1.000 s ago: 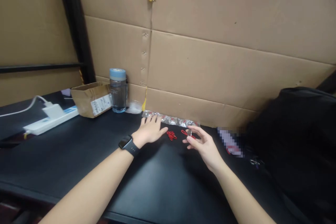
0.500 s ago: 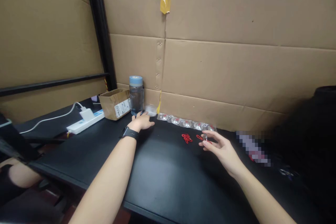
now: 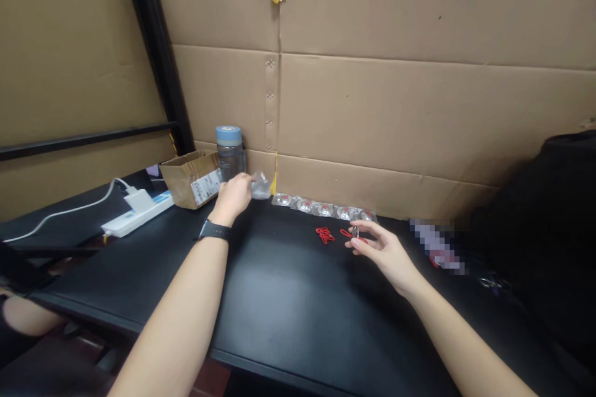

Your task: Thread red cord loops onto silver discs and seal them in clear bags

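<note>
Box [image 3: 183, 183] left of bottle [image 3: 230, 152], open-topped, contents hidden | packets [image 3: 323, 209] right of bottle, silvery rounds inside | red cord [image 3: 325, 235] nearer than packets, right of bottle | right hand [image 3: 356, 233] farther right of bottle, pinching small shiny piece [image 3: 356, 232] | left hand [image 3: 250, 185] blocks bottle's base, touching clear bag [image 3: 261, 188], grip hidden | versus earlier: left hand newly at bag, bag bunched higher

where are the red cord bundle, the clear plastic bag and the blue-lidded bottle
Red cord bundle [image 3: 325, 235], head view: middle of the tangle.
Clear plastic bag [image 3: 261, 188], head view: crumpled front.
Blue-lidded bottle [image 3: 230, 159], head view: body below the lid.
</note>
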The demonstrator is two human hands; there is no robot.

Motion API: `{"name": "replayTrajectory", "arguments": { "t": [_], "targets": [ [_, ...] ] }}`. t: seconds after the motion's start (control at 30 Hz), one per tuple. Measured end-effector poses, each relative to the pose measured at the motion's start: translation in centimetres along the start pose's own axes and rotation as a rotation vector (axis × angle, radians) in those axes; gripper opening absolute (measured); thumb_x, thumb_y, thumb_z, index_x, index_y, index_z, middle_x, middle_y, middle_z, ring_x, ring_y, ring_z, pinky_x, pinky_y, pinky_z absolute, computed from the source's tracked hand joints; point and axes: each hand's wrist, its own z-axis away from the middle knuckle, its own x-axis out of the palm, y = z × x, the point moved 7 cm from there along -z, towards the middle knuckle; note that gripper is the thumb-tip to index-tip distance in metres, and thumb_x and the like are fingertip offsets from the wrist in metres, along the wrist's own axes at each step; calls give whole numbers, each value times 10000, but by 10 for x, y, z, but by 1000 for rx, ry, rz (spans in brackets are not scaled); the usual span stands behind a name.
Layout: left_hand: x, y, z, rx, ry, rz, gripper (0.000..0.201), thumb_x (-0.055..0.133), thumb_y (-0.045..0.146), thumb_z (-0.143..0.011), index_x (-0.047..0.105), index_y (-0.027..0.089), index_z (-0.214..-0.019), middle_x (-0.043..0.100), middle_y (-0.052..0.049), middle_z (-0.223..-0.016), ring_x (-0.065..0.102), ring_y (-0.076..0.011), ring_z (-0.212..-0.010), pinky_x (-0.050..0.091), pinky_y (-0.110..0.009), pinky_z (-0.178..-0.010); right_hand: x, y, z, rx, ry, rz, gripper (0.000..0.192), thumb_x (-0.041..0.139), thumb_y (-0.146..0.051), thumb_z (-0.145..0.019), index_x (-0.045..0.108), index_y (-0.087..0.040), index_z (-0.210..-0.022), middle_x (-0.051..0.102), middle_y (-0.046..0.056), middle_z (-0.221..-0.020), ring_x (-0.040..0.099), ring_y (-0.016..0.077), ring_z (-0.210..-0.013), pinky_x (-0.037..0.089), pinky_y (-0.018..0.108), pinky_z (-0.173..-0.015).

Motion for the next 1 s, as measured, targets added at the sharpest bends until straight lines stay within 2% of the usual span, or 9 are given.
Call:
{"name": "replayTrajectory", "arguments": {
  "t": [0.07, 0.13, 0.3, 0.4, 0.53, 0.67, 0.8, 0.9, 1.0],
  "targets": [
    [-20, 9, 2, 77, 213, 110, 375, 483, 143, -902, 673, 190, -1222, 651, -105, -1294, 635, -254, -1154, 465, -361, -1037, -1, -2, 0, -3, 14, -2, 548, 833, -495, -755, 673, -232, -1209, 647, 116, -1226, 732, 269, -926, 614, 416, -821],
    [-32, 17, 5, 134, 338, 221, 356, 531, 134, -873, 678, 191, -1193, 662, -89, -1243, 676, -215, -988, 501, -328, -965, -1, -4, 0, -6, 27, 1, 558, 835, -512, -746, 678, -233, -1203, 647, 117, -1230, 730, 266, -917, 616, 418, -817],
    [-40, 33, 9, 122, 401, 499, 549, 627, 148, -825, 531, 213, -1361, 704, -52, -1119, 697, -154, -833, 546, -279, -831, -5, -7, -1, -38, 50, 1, 549, 826, -512, -755, 669, -236, -1202, 647, 105, -1197, 726, 243, -868, 612, 408, -793],
    [-37, 51, 10, 131, 341, 566, 563, 655, 183, -827, 524, 207, -1375, 740, -22, -947, 710, -167, -839, 548, -284, -831, -10, -9, -2, -61, 70, -8, 516, 821, -499, -765, 669, -243, -1187, 650, 100, -1196, 724, 233, -860, 602, 388, -776],
    [-23, 106, 24, 357, 168, 429, 172, 567, 219, -909, 721, 207, -985, 735, -52, -953, 687, -207, -895, 522, -324, -866, -22, -12, -4, -69, 113, -11, 506, 822, -485, -769, 665, -249, -1189, 658, 105, -1212, 726, 240, -882, 596, 379, -771],
    [-6, 173, 62, 590, 52, 447, 224, 468, 162, -962, 687, 201, -988, 694, -69, -969, 661, -209, -914, 505, -324, -857, -41, -13, -8, -83, 188, -37, 519, 819, -490, -766, 658, -250, -1198, 668, 102, -1192, 720, 245, -887, 604, 389, -755],
    [18, 231, 113, 809, -37, 294, 232, 459, 115, -936, 664, 185, -1020, 668, -88, -964, 638, -228, -875, 487, -365, -849, -60, -15, -10, -135, 251, -35, 494, 824, -467, -763, 666, -253, -1179, 648, 77, -1186, 712, 208, -881, 599, 347, -754],
    [37, 254, 144, 942, -152, 239, 163, 506, 111, -889, 652, 181, -915, 659, -74, -902, 630, -219, -811, 485, -362, -814, -68, -17, -10, -146, 262, -21, 480, 806, -460, -779, 660, -254, -1188, 639, 70, -1172, 708, 197, -871, 597, 332, -737],
    [49, 261, 161, 1019, -278, 265, 127, 538, 124, -885, 646, 189, -874, 666, -53, -893, 632, -200, -800, 487, -340, -828, -69, -21, -8, -152, 256, -3, 492, 798, -458, -783, 650, -246, -1202, 639, 71, -1164, 706, 195, -854, 600, 335, -729]
  ]
}}
